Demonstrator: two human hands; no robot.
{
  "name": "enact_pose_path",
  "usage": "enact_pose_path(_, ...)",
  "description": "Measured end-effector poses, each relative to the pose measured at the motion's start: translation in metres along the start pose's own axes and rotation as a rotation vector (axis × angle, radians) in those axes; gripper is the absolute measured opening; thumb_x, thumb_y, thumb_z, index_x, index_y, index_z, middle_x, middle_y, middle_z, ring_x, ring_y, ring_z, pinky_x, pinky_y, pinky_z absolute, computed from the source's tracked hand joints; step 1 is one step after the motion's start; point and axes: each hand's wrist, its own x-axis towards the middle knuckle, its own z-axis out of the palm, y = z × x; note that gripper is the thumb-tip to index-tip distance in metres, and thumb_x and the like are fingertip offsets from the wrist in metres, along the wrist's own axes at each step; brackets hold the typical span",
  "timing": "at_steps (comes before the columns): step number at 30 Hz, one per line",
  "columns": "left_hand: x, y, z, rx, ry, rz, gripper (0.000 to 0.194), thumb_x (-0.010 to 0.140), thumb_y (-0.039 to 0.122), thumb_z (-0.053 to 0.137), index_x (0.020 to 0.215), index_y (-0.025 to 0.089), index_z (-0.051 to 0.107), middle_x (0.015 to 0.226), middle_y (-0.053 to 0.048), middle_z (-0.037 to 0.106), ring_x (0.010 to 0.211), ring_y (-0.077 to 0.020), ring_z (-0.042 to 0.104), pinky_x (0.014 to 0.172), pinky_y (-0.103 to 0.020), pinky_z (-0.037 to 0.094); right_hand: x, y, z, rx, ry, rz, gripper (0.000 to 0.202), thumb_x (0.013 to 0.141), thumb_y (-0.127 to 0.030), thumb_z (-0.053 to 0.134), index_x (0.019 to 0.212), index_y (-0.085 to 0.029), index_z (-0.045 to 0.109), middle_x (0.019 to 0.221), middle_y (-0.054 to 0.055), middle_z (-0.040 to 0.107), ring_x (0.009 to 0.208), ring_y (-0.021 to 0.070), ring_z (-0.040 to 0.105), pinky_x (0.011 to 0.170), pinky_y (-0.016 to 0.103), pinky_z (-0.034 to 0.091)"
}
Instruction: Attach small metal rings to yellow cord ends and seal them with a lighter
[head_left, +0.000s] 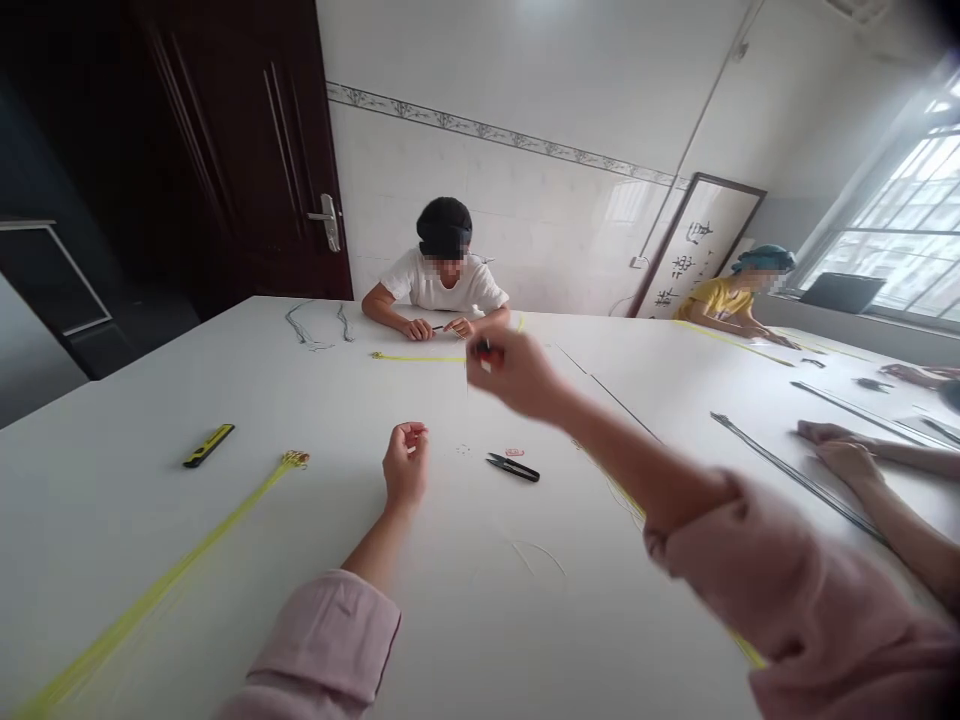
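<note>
My left hand rests on the white table with its fingers curled together; anything between the fingertips is too small to make out. Raised over the table, my right hand is blurred and closed on a small red and black object, with a thin thread hanging below. Black thread snips lie between and below the hands, beside a small red ring-like item and tiny bits. A yellow thread bundle with a knotted end runs along the left, near a yellow and black cutter.
Across the white table, a person in white works behind a yellow strand. Another person in yellow sits at the far right. Other people's forearms and dark thread bundles lie at the right. Loose thread pieces are in front.
</note>
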Motion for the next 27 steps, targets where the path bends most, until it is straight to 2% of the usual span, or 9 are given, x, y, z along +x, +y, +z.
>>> enact_pose_path(2, 0.001, 0.003, 0.002, -0.075, -0.050, -0.034, 0.024, 0.082, 0.040, 0.052, 0.093, 0.019, 0.055, 0.101, -0.007, 0.063, 0.095, -0.0175, 0.060, 0.084, -0.032, 0.048, -0.021, 0.014, 0.025, 0.076, -0.040, 0.089, 0.002, 0.071, -0.016, 0.059, 0.070, -0.017, 0.058, 0.070, -0.001, 0.056, 0.066, 0.0121, 0.049, 0.062, 0.026, 0.043)
enact_pose_path(5, -0.005, 0.012, 0.008, -0.171, -0.205, -0.096, 0.029, 0.086, 0.043, 0.048, 0.092, 0.018, 0.059, 0.102, -0.009, 0.065, 0.099, -0.0181, 0.061, 0.092, -0.036, 0.047, -0.052, 0.043, 0.053, 0.253, -0.043, 0.335, 0.003, 0.071, -0.019, 0.052, 0.071, -0.018, 0.054, 0.065, -0.003, 0.050, 0.058, 0.0098, 0.040, 0.052, 0.023, 0.033)
enact_pose_path(9, -0.017, 0.027, 0.016, -0.269, -0.446, -0.192, 0.036, 0.090, 0.047, 0.043, 0.094, 0.017, 0.063, 0.098, -0.008, 0.066, 0.093, -0.0181, 0.062, 0.092, -0.038, 0.048, -0.072, 0.070, 0.065, 0.386, -0.015, 0.508, 0.004, 0.072, -0.023, 0.051, 0.072, -0.019, 0.052, 0.060, -0.004, 0.043, 0.053, 0.0087, 0.032, 0.047, 0.022, 0.025)
enact_pose_path(13, -0.022, 0.036, 0.015, -0.420, -0.616, -0.360, 0.034, 0.090, 0.047, 0.045, 0.094, 0.018, 0.063, 0.085, -0.004, 0.060, 0.084, -0.0147, 0.058, 0.090, -0.039, 0.050, -0.078, 0.078, 0.063, 0.425, 0.043, 0.514, 0.003, 0.072, -0.022, 0.052, 0.071, -0.019, 0.052, 0.059, -0.005, 0.043, 0.054, 0.0093, 0.034, 0.050, 0.023, 0.028)
enact_pose_path(17, -0.020, 0.038, 0.010, -0.454, -0.746, -0.449, 0.025, 0.086, 0.042, 0.054, 0.089, 0.019, 0.062, 0.082, 0.000, 0.052, 0.069, -0.0087, 0.049, 0.080, -0.034, 0.053, -0.089, 0.082, 0.064, 0.471, 0.034, 0.497, 0.003, 0.072, -0.021, 0.053, 0.070, -0.020, 0.051, 0.061, -0.005, 0.045, 0.056, 0.0094, 0.038, 0.054, 0.024, 0.032)
enact_pose_path(19, -0.018, 0.037, 0.009, -0.420, -0.761, -0.478, 0.023, 0.085, 0.041, 0.056, 0.089, 0.020, 0.061, 0.085, 0.000, 0.052, 0.064, -0.0066, 0.046, 0.068, -0.026, 0.051, -0.094, 0.085, 0.067, 0.461, 0.031, 0.513, 0.003, 0.073, -0.021, 0.053, 0.071, -0.020, 0.051, 0.061, -0.005, 0.043, 0.055, 0.0091, 0.036, 0.053, 0.024, 0.030)
enact_pose_path(22, -0.016, 0.033, 0.007, -0.374, -0.750, -0.510, 0.021, 0.083, 0.040, 0.060, 0.083, 0.019, 0.059, 0.083, 0.001, 0.052, 0.056, -0.0039, 0.036, 0.051, -0.017, 0.036, -0.101, 0.091, 0.071, 0.399, 0.036, 0.534, 0.004, 0.074, -0.023, 0.053, 0.073, -0.020, 0.051, 0.060, -0.005, 0.040, 0.053, 0.0087, 0.032, 0.052, 0.024, 0.027)
enact_pose_path(24, -0.016, 0.030, 0.008, -0.368, -0.760, -0.519, 0.022, 0.081, 0.039, 0.062, 0.078, 0.017, 0.058, 0.078, 0.002, 0.050, 0.053, -0.0035, 0.030, 0.047, -0.017, 0.028, -0.104, 0.094, 0.072, 0.357, 0.037, 0.521, 0.004, 0.074, -0.023, 0.053, 0.073, -0.020, 0.051, 0.060, -0.005, 0.040, 0.054, 0.0088, 0.032, 0.053, 0.024, 0.028)
enact_pose_path(27, -0.018, 0.029, 0.009, -0.326, -0.770, -0.484, 0.023, 0.079, 0.039, 0.063, 0.075, 0.017, 0.058, 0.073, 0.002, 0.049, 0.052, -0.0048, 0.028, 0.046, -0.019, 0.023, -0.108, 0.098, 0.074, 0.322, 0.036, 0.475, 0.003, 0.074, -0.022, 0.052, 0.074, -0.020, 0.050, 0.060, -0.005, 0.042, 0.054, 0.0092, 0.034, 0.053, 0.025, 0.029)
